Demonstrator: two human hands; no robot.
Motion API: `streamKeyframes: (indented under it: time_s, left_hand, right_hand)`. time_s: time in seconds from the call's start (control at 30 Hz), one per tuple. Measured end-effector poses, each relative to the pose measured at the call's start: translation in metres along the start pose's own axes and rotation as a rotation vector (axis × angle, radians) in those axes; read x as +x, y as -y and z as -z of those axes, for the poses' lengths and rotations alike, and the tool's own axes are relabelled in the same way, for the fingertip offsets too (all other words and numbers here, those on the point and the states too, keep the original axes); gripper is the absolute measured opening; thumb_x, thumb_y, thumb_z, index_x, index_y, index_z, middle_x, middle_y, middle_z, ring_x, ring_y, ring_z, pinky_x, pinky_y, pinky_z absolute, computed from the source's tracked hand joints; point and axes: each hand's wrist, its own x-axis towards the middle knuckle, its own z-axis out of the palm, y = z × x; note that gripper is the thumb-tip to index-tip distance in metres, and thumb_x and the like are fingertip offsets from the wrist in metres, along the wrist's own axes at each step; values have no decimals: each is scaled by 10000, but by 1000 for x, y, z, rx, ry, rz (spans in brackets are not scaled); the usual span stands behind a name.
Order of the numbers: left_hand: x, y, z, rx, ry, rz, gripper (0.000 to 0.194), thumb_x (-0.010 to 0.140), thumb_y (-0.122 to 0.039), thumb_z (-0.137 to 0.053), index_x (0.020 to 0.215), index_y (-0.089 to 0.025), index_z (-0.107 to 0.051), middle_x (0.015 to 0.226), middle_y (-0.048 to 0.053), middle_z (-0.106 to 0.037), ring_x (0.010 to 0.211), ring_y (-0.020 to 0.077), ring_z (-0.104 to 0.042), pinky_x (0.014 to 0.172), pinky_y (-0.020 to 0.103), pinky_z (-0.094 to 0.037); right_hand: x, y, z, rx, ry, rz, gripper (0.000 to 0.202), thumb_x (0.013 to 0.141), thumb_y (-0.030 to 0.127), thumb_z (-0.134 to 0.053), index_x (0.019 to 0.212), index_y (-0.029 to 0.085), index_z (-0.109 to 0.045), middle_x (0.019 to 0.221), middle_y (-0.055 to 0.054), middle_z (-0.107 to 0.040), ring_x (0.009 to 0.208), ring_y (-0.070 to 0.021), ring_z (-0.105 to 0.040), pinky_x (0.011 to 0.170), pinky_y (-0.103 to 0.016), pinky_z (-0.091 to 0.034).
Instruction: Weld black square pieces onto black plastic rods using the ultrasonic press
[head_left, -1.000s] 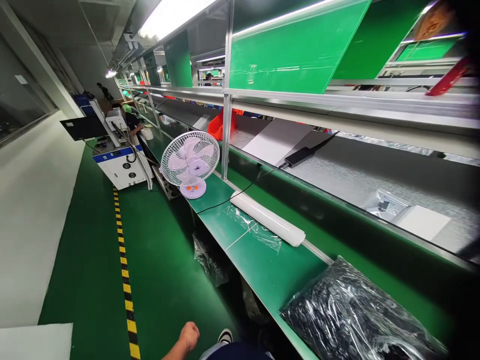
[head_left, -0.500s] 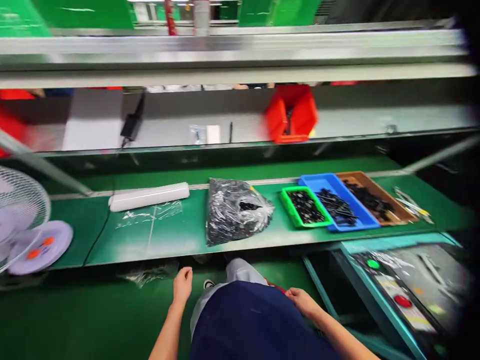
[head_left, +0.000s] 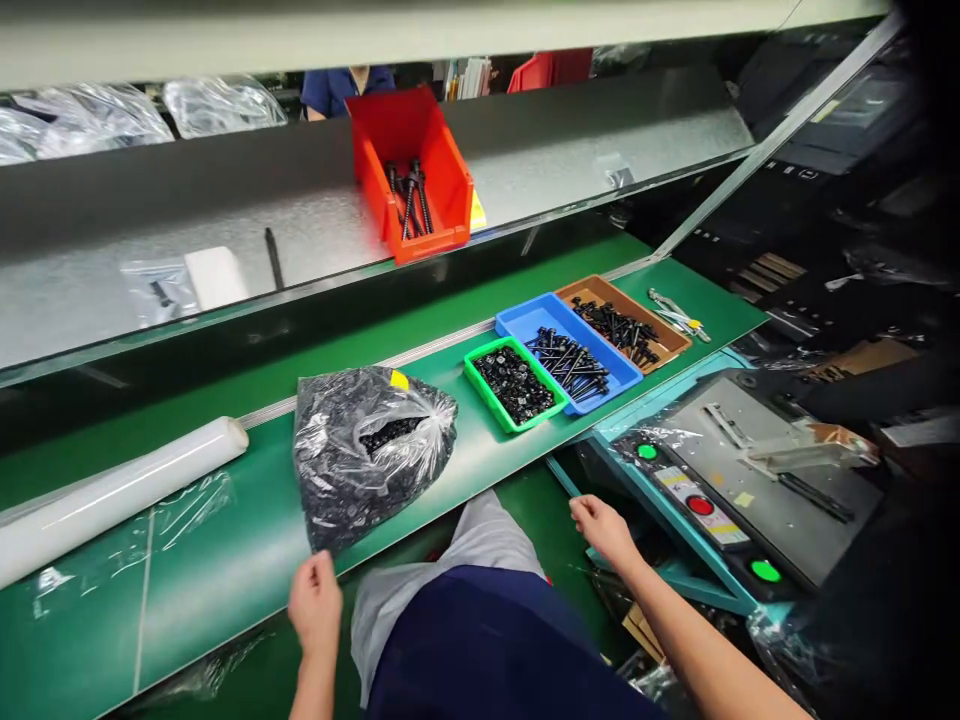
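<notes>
My left hand [head_left: 316, 597] is at the bench's front edge, fingers curled in, with no object showing in it. Just beyond it lies a clear plastic bag [head_left: 337, 465] full of small black parts, torn open on top. Over the gap between bench and machine, my right hand [head_left: 602, 527] is loosely closed and holds nothing visible. Further up, a green tray [head_left: 553, 408] holds small black parts. Beside it stand a blue tray [head_left: 628, 383] of long black screws and a brown tray [head_left: 679, 345] of black parts.
A teal-framed machine [head_left: 611, 438] with green and red buttons stands at right. On the shelf are a red bin [head_left: 457, 235] with black screws, a white block [head_left: 215, 279] and a black pen-like rod [head_left: 273, 258]. A white film roll [head_left: 150, 487] lies left; pliers [head_left: 679, 315] lie right.
My view has turned right and drawn nearer the trays and machine. Both hands stay curled; the left is now close to the bag, and the right has come forward from beside my body.
</notes>
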Motion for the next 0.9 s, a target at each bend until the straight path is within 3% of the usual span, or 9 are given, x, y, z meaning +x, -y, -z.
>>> streamKeyframes:
  time_s: [0.07,0.13,0.27,0.4,0.53,0.63,0.77,0.9]
  left_hand:
    - [17,5,-5,146,-198,143,358,862,-483,-459,845,-200,-678,788,82,-664,752,267,-613,715,394,-488]
    - [31,9,-13,204,-312,182,329,851,-440,-470,878,-196,-690,811,87,-656,793,278,-606,749,408,-481]
    - [38,14,-33,243,-470,174,356,857,-370,-436,992,-189,-710,910,97,-667,894,296,-599,798,413,-466]
    - [29,15,-42,269,-543,228,352,864,-368,-439,970,-202,-730,890,69,-682,846,277,-598,737,380,-455]
    - [25,14,-39,252,-544,254,365,857,-386,-440,952,-198,-738,897,58,-694,855,272,-608,746,372,-459]
    - [27,15,-38,249,-588,260,370,842,-401,-444,933,-197,-739,902,64,-703,885,289,-615,790,406,-475]
    - [28,16,-40,214,-666,216,357,805,-401,-452,891,-189,-727,881,60,-703,889,284,-621,855,432,-489]
    - [27,13,-39,206,-681,173,357,784,-400,-440,835,-170,-708,842,73,-685,861,277,-617,862,433,-492]
  right_hand:
    - [41,17,18,-15,-61,155,351,847,496,-438,769,199,-608,622,-24,-626,580,-200,-604,580,-303,-470]
    - [79,37,32,-49,-93,319,385,874,527,-446,821,195,-632,635,-27,-633,577,-201,-595,586,-309,-476]
    - [145,65,46,-138,-195,712,316,927,467,-490,891,200,-656,802,-51,-697,662,-195,-639,647,-302,-510]
    - [190,69,41,-215,-284,984,234,973,381,-498,940,199,-640,838,-44,-698,702,-185,-665,661,-284,-520]
    - [211,62,24,-265,-241,1188,205,992,342,-489,973,191,-626,858,-53,-687,776,-196,-668,761,-308,-518]
    - [214,59,14,-278,-265,1232,212,997,323,-476,933,191,-628,824,-50,-680,771,-200,-646,768,-323,-499]
    - [212,54,6,-299,-369,1223,243,993,300,-456,906,187,-653,821,-52,-697,767,-200,-638,738,-318,-481]
    - [216,45,-3,-206,-564,1259,191,939,212,-507,845,186,-672,767,-53,-715,718,-193,-662,701,-301,-488]
